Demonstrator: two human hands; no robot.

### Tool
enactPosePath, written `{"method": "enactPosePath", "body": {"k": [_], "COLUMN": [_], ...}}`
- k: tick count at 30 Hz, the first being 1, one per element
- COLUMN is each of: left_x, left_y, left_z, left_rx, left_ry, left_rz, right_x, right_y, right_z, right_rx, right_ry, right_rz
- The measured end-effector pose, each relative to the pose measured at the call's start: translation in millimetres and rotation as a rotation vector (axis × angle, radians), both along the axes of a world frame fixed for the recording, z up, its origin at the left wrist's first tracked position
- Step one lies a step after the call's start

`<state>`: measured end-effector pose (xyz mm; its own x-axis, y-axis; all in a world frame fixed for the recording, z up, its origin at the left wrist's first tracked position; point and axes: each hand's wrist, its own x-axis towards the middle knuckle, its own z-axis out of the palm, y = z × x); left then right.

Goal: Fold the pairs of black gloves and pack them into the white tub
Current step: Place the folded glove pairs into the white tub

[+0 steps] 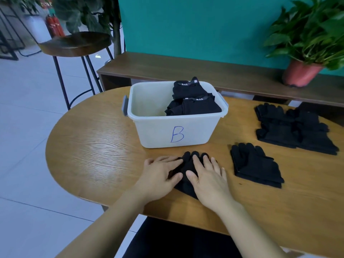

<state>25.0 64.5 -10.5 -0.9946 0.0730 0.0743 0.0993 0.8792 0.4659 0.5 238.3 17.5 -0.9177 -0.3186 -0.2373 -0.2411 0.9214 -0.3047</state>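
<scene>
On the wooden bench [93, 146], your left hand [160, 175] and right hand [208, 179] lie palm-down, fingers [197, 161] spread flat, gripping nothing — pressing a black glove pair [188, 168] beneath them, its fingertips pointing toward the white tub [158, 131] just beyond — marked "B", holding folded gloves [193, 107].

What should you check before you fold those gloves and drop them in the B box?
1. Both hands on the gloves: left hand and right hand press flat on the black gloves. Ok.
2. Pair lined up: hidden under the hands. Cannot tell.
3. Room in the white tub: its left part is free beside the folded gloves. Ok.
4. Path to the tub: nothing between. Ok.
5. Other stacks apart: ok.
</scene>
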Motion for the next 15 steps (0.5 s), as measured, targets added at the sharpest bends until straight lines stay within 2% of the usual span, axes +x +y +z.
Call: {"method": "enactPosePath", "body": {"k": [2, 4, 8, 11, 15], "left_x": [3.6, 4.2, 3.2, 0.0, -7.1], "left_y": [6.3, 14.8, 29.8, 31.1, 32.5], "left_z": [9.8, 15.1, 11.0, 9.5, 10.6], "left_rx": [0.052, 0.023, 0.013, 0.065, 0.103], "left_ry": [-0.008, -0.078, -0.152, -0.168, -0.227], "left_rz": [0.214, 0.339, 0.358, 0.376, 0.349], "right_x": [-8.2, -21.1, -34.7, -41.8, -56.0], "right_y": [9.8, 18.7, 16.1, 9.0, 4.0], "right_z": [12.0, 26.0, 43.6, 43.0, 34.8], "right_rx": [-0.073, -0.143, -0.172, -0.085, 0.008], "right_ry": [0.063, 0.12, -0.058, -0.146, -0.159], "right_rz": [0.008, 0.091, 0.337, 0.386, 0.438]}}
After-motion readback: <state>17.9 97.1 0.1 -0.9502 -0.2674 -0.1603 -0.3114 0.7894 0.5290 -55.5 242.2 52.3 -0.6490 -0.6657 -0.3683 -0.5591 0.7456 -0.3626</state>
